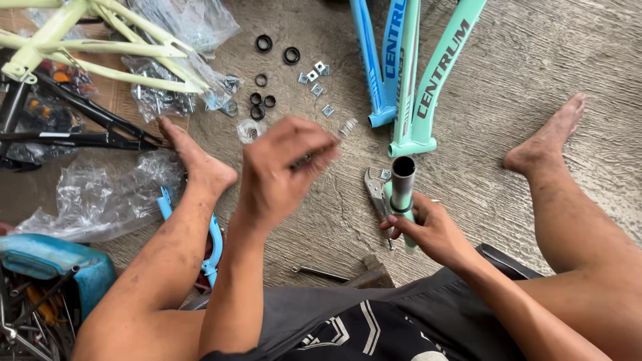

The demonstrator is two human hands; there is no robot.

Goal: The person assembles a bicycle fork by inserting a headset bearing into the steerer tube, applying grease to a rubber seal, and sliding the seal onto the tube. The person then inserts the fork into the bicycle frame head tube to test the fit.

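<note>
My left hand (281, 167) is raised over the floor and blurred, its fingertips pinched on a small dark part that I cannot identify. My right hand (431, 230) grips the lower end of a grey metal steerer tube (403, 179), which stands upright with a mint green piece at its base. Pliers (376, 194) lie on the floor just left of the tube. Beyond my left hand, black rings (261, 100) and small silver clips (314, 77) are scattered on the concrete.
Mint (435, 73) and blue (374, 60) bicycle frames lie at the top centre, a pale yellow-green frame (100, 40) at top left. Crumpled plastic bags (100, 194), a blue toolbox (47, 267) and a spanner (321, 273) lie nearby. My bare legs spread to either side.
</note>
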